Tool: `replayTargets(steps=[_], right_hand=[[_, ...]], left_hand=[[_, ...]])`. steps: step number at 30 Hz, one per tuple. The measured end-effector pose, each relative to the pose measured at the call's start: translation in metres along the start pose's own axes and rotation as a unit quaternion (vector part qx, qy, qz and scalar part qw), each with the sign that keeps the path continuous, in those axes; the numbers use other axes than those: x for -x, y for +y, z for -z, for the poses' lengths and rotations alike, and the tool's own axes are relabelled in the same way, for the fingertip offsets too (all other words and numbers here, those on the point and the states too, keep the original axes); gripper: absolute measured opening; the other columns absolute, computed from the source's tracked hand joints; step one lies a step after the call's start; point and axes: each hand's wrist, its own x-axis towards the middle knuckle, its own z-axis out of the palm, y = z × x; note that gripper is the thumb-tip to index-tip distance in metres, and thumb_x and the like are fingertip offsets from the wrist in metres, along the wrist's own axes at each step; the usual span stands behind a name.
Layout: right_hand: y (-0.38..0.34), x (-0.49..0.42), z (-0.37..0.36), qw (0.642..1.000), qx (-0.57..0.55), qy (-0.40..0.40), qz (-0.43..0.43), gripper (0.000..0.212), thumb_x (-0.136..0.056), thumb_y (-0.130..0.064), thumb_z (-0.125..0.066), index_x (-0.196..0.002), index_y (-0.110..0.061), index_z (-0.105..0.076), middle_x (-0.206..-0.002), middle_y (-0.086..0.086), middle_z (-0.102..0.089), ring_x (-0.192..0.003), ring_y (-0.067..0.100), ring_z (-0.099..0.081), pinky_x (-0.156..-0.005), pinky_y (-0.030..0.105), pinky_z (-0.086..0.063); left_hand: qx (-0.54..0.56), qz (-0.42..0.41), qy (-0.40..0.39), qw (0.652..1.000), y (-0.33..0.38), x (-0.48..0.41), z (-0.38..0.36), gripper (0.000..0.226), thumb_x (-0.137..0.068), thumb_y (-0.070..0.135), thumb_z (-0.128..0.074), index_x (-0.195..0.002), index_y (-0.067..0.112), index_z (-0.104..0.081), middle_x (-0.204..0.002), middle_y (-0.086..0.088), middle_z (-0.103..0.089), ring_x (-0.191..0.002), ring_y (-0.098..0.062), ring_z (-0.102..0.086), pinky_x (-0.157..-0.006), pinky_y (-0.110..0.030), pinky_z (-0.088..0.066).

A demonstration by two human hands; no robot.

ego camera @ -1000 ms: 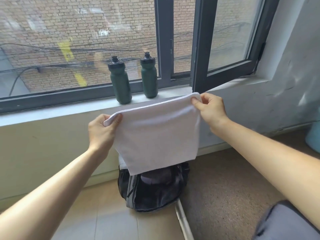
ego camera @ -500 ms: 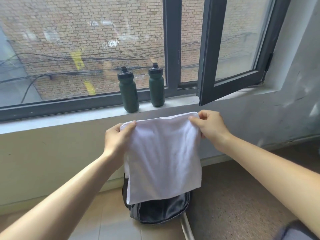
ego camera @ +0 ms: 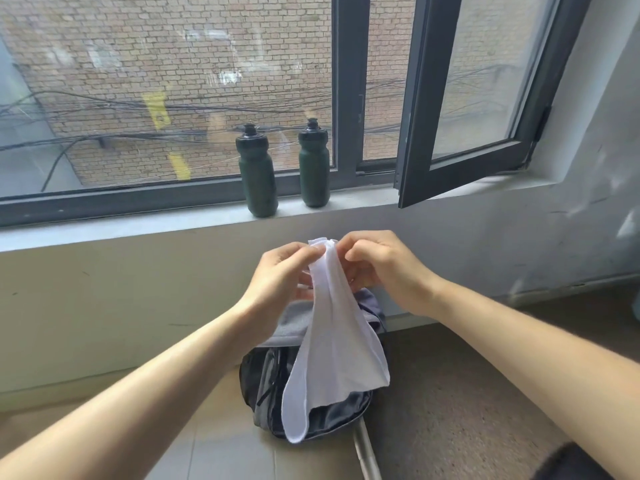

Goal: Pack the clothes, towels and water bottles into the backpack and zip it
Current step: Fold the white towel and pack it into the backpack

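A white towel point(ego camera: 337, 344) hangs folded in half lengthwise in front of me. My left hand point(ego camera: 280, 275) and my right hand point(ego camera: 381, 268) pinch its top corners together, the fingertips almost touching. Below it on the floor stands the black and grey backpack point(ego camera: 266, 382), open at the top, with grey cloth point(ego camera: 294, 323) lying over its rim against the wall. Two dark green water bottles point(ego camera: 258, 171) point(ego camera: 313, 164) with black caps stand upright on the window sill point(ego camera: 138, 223), behind the hands.
An open window sash point(ego camera: 460, 168) juts inward over the sill at the right. A pale wall runs under the sill. A white strip point(ego camera: 365, 452) divides the tiled floor from a brown speckled floor. Something dark sits at the bottom right corner point(ego camera: 568, 462).
My hands have come together, folding the spread towel in half so its two top corners meet. The towel has dropped lower, toward the backpack.
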Motion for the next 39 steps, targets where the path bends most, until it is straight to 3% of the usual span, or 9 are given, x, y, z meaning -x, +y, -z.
replayTargets(steps=[5,9,14,19,23,28,32,35,39], right_hand=[[0.000,0.001,-0.002,1.000,0.018,-0.009,0.014,0.024,-0.095,0.012,-0.050,-0.097,0.000,-0.071,-0.083,0.014,-0.069,-0.068,0.023,-0.069,-0.060,0.030,-0.059],[0.001,0.002,-0.002,0.996,0.067,0.010,0.053,0.021,-0.092,0.006,-0.066,-0.105,-0.010,-0.068,-0.108,0.017,-0.064,-0.070,0.027,-0.075,-0.062,0.031,-0.061],[-0.001,0.001,0.004,0.988,0.148,-0.006,0.052,0.054,-0.092,-0.011,-0.073,-0.139,-0.024,-0.050,-0.126,0.006,-0.064,-0.070,0.029,-0.073,-0.063,0.041,-0.064],[0.001,0.000,0.011,0.987,0.150,-0.039,0.035,0.018,-0.095,-0.012,-0.070,-0.111,-0.006,-0.068,-0.080,0.016,-0.072,-0.059,0.026,-0.068,-0.058,0.036,-0.059],[-0.001,-0.004,0.016,0.987,0.142,0.049,0.051,0.015,-0.096,-0.014,-0.069,-0.100,0.000,-0.065,-0.069,0.023,-0.065,-0.052,0.023,-0.065,-0.052,0.032,-0.055],[-0.004,-0.007,0.022,0.980,0.107,0.151,0.078,0.011,-0.094,-0.015,-0.072,-0.090,-0.008,-0.064,-0.049,0.010,-0.056,-0.040,0.019,-0.055,-0.044,0.027,-0.045],[-0.008,-0.007,0.024,0.973,0.094,0.181,0.108,0.012,-0.093,-0.015,-0.072,-0.087,-0.009,-0.064,-0.050,0.014,-0.053,-0.039,0.022,-0.051,-0.041,0.026,-0.041],[-0.009,-0.005,0.023,0.971,0.108,0.183,0.108,0.013,-0.093,-0.017,-0.073,-0.089,-0.008,-0.064,-0.046,0.007,-0.054,-0.037,0.020,-0.051,-0.041,0.025,-0.040],[-0.010,-0.003,0.019,0.964,0.147,0.181,0.125,0.014,-0.092,-0.018,-0.074,-0.085,-0.011,-0.065,-0.044,-0.009,-0.054,-0.034,0.016,-0.052,-0.039,0.025,-0.041]], left_hand=[[-0.057,-0.023,-0.022,0.998,-0.002,0.004,0.001,0.041,-0.077,0.019,-0.089,-0.114,0.014,-0.072,-0.103,-0.010,-0.079,-0.092,-0.025,-0.078,-0.073,-0.033,-0.063],[-0.087,-0.025,0.014,0.996,-0.004,0.000,0.003,0.034,-0.067,0.014,-0.076,-0.101,0.014,-0.074,-0.098,-0.019,-0.076,-0.087,-0.031,-0.076,-0.087,-0.058,-0.058],[-0.110,-0.054,-0.018,0.992,-0.006,0.004,0.003,0.017,-0.074,0.014,-0.078,-0.090,0.016,-0.076,-0.091,-0.026,-0.074,-0.078,-0.027,-0.069,-0.087,-0.061,-0.056],[-0.134,-0.095,-0.043,0.985,-0.007,0.009,0.005,0.020,-0.085,0.013,-0.085,-0.103,0.015,-0.077,-0.096,-0.017,-0.077,-0.088,-0.042,-0.074,-0.085,-0.054,-0.059],[-0.160,-0.056,-0.074,0.983,-0.021,0.004,0.011,0.030,-0.083,0.007,-0.081,-0.107,0.020,-0.070,-0.102,-0.009,-0.075,-0.081,-0.021,-0.070,-0.074,-0.029,-0.057],[-0.279,-0.030,-0.050,0.959,-0.057,0.004,0.004,0.029,-0.062,0.034,-0.058,-0.086,0.020,-0.068,-0.086,-0.004,-0.072,-0.078,-0.024,-0.068,-0.080,-0.047,-0.058],[-0.319,-0.030,-0.001,0.947,-0.064,0.002,-0.003,0.028,-0.064,0.051,-0.057,-0.071,0.023,-0.056,-0.064,0.013,-0.057,-0.066,-0.011,-0.052,-0.067,-0.037,-0.046],[-0.281,-0.057,0.041,0.957,-0.059,0.000,-0.011,0.026,-0.064,0.061,-0.062,-0.078,0.038,-0.062,-0.075,0.023,-0.066,-0.073,-0.004,-0.060,-0.073,-0.036,-0.052],[-0.323,-0.099,0.134,0.932,-0.054,-0.002,-0.024,0.029,-0.069,0.057,-0.059,-0.079,0.030,-0.061,-0.076,0.012,-0.068,-0.080,-0.015,-0.066,-0.071,-0.038,-0.054]])
